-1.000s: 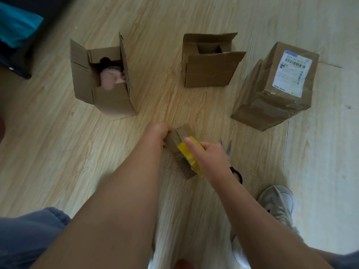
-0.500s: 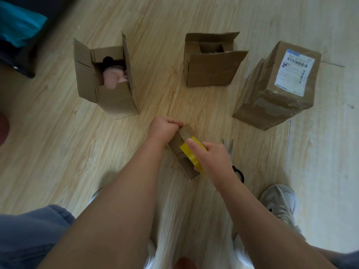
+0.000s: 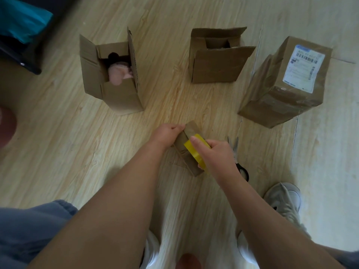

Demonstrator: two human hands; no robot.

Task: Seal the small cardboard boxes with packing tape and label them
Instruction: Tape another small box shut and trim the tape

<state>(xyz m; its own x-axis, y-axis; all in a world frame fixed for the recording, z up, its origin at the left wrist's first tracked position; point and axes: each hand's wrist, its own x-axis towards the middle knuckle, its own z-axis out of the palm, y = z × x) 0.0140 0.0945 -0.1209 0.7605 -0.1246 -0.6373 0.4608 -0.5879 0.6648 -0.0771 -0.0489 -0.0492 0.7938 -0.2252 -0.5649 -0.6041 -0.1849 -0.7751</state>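
Observation:
A small brown cardboard box (image 3: 189,159) stands on the wooden floor in front of me. My left hand (image 3: 167,134) grips its upper left edge with curled fingers. My right hand (image 3: 217,157) holds a yellow roll of packing tape (image 3: 194,151) against the box's right side, the index finger stretched along the roll. Further back stand an open box (image 3: 116,94) with a pink object inside at the left, an open box (image 3: 215,65) at the middle, and a taped box (image 3: 281,88) bearing a white barcode label (image 3: 303,68) at the right.
Scissors (image 3: 238,160) with black handles lie on the floor just right of my right hand, partly hidden by it. A grey sneaker (image 3: 285,200) is at the lower right. Dark furniture with teal fabric (image 3: 21,22) fills the upper left corner.
My left hand has shifted from behind the small box to its upper left edge and closed on it. My right hand with the tape roll stays pressed against the box.

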